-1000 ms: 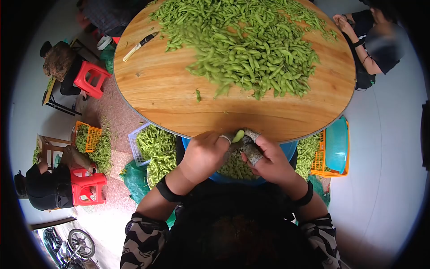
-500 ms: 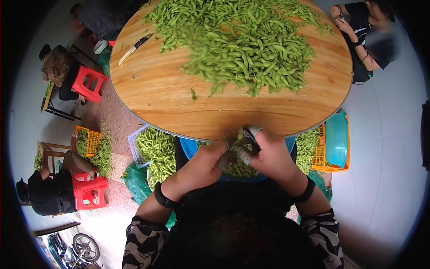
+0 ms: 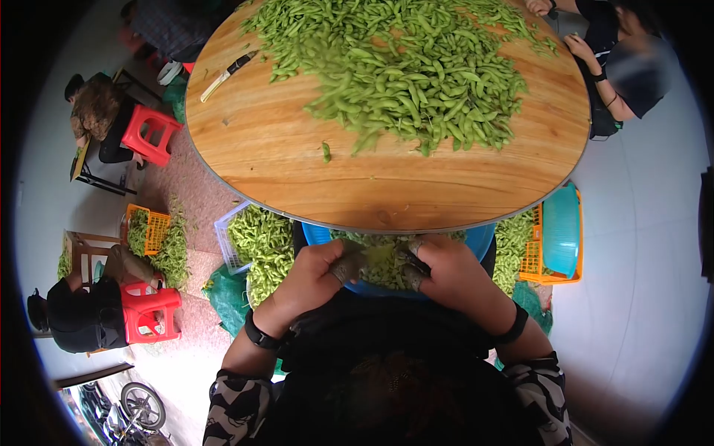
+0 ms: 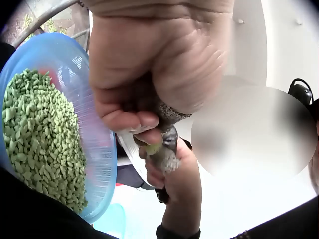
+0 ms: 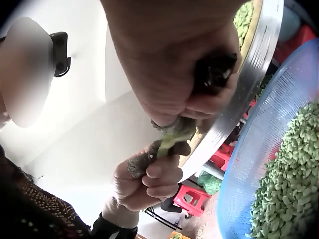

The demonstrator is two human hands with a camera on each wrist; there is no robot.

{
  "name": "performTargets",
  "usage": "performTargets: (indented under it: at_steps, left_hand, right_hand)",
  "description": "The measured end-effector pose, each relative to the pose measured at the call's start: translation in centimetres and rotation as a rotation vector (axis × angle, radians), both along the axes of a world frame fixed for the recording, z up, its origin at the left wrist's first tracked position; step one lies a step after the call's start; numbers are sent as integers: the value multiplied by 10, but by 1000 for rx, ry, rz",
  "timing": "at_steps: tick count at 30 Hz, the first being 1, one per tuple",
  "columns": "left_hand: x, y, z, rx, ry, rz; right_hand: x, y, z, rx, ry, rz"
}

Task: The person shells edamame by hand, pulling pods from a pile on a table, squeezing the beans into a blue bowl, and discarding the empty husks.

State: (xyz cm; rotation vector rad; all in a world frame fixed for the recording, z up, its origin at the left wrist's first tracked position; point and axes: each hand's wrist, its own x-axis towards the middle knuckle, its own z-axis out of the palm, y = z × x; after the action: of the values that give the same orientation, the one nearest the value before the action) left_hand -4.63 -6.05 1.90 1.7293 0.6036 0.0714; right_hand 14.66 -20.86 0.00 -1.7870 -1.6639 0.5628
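Note:
Both hands meet over a blue basket of shelled green beans. My left hand pinches a green soybean pod between thumb and curled fingers. Fingertips of my right hand close on the pod's other end, near the left thumb. Worn grey covers wrap the thumb of the left hand and some right-hand digits. A dark, glossy handle-like object lies gripped in the right palm; its working end is hidden. In the head view the pod is a green blur between the hands.
Ahead, a round wooden table bears a large heap of pods and a knife. Pod-filled crates flank the basket, with a teal basket at right. Other people sit around on red stools.
Both hands have come down from the table edge toward the body, over the basket, and stand slightly farther apart. The person at upper right has spread their hands.

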Motion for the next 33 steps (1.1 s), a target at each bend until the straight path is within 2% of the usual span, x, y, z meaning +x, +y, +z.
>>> performTargets:
  at_steps: [1,2,4,7,8,9,10,11,12,13,14,15,16,18,19,20,22,23,24,26,27,29,30,33]
  left_hand:
    - [-2,0,-2,99,28,61]
    - [-2,-1,-5,97,29,64]
    - [2,-5,-9,368,-84,45]
    - [9,-6,-5,403,-232,-51]
    - [11,-6,-4,410,-237,-44]
    - [13,-6,-3,274,-329,-51]
    - [14,-5,-3,135,-421,-57]
    - [14,-4,-2,-58,-429,-111]
    - [13,-4,-1,-53,-433,-103]
    - [13,-5,0,-263,-416,-65]
    - [13,-6,0,-473,-397,-27]
    - [13,-6,-5,-538,-417,3]
    - [10,-5,-5,-534,-423,6]
    - [0,0,-3,-153,-431,104]
    - [-8,5,-2,-150,-434,109]
    - [-22,11,-2,-40,-382,166]
    - [-53,25,-2,159,-266,290]
    - [-65,29,2,227,-213,362]
    - [-82,36,-2,415,-74,395]
    - [-101,40,14,743,344,411]
    - [-108,41,15,750,346,407]
    - [-119,42,14,978,707,382]
    - [-117,43,14,984,708,380]
    - [-88,36,9,972,274,496]
  right_hand:
    - [-4,-1,4,-2,1,3]
    - [-10,-2,11,48,-20,-70]
    - [-16,3,16,102,-48,-145]
    - [-20,15,9,215,-50,-181]
    - [-25,17,6,223,171,-182]
    - [-27,21,7,227,392,-176]
    - [-25,21,11,229,386,-163]
    - [-22,18,21,-3,813,-149]
    - [-19,17,26,-252,1230,-132]
    - [-16,18,26,-255,1225,-124]
    - [-12,19,23,-292,1349,-122]
    - [-10,22,20,-328,1471,-120]
    - [-11,26,14,-329,1466,-114]
    - [-11,33,1,126,561,-7]
    - [-4,34,18,-33,303,41]
    - [-3,39,23,-33,304,45]
    - [-7,51,28,37,27,-11]
    - [-10,64,33,-16,-42,-45]
    - [-12,80,33,-15,-36,-48]
    - [-16,117,30,93,-115,-111]
    - [-19,135,25,99,-110,-115]
    - [-26,169,10,35,-286,-156]
    - [-30,178,4,40,-283,-159]
    - [-33,184,-5,-27,-367,-193]
